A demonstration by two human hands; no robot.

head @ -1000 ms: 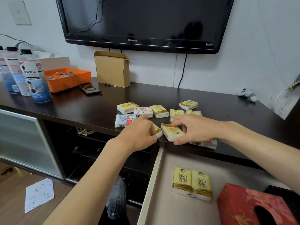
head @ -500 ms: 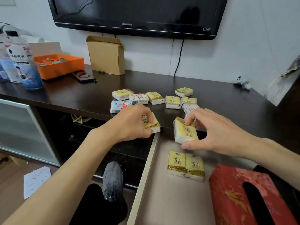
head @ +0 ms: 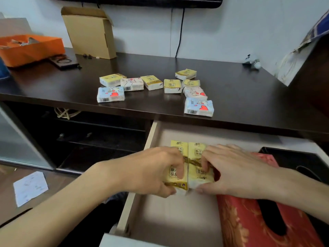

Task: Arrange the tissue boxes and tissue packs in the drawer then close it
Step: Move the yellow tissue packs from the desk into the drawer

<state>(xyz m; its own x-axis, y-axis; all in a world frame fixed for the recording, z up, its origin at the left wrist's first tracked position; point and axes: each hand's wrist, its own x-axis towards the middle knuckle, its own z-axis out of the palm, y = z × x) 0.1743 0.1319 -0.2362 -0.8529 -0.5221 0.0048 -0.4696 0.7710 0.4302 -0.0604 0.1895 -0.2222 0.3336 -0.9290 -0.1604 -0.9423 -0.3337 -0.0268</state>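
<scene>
Tissue packs: two yellow ones, lifted off the table edge a second ago, are now down in the open drawer (head: 178, 216), one under each hand. Left hand (head: 151, 173) pinches the left yellow pack (head: 175, 177), fingers (head: 179, 168) curled over its top and thumb under the near end; right hand (head: 236, 172) does the same on the right yellow pack (head: 200, 176). Both are being butted end to end against the earlier yellow pair (head: 187, 148) lying flat further back, making a two-by-two block; whether the held packs already rest on the drawer floor cannot be told, since the hands cover their undersides. Judged progress: four packs in, nine loose packs (head: 153, 82) left on the table (head: 249, 90), so several more trips before closing. Red tissue box (head: 249, 225) sits just right of the block, touching or nearly so; a black box (head: 293, 157) lies beyond it. Materials: packs are soft, pillowy rectangles in glossy printed film, slightly crumpling under the grip; some on the table are pale blue or pink with hearts and barcodes. Red box looks stiff, patterned in gold, with a dark oval slot. Drawer floor is smooth pale board; the table is a dark, faintly reflective veneer.
</scene>
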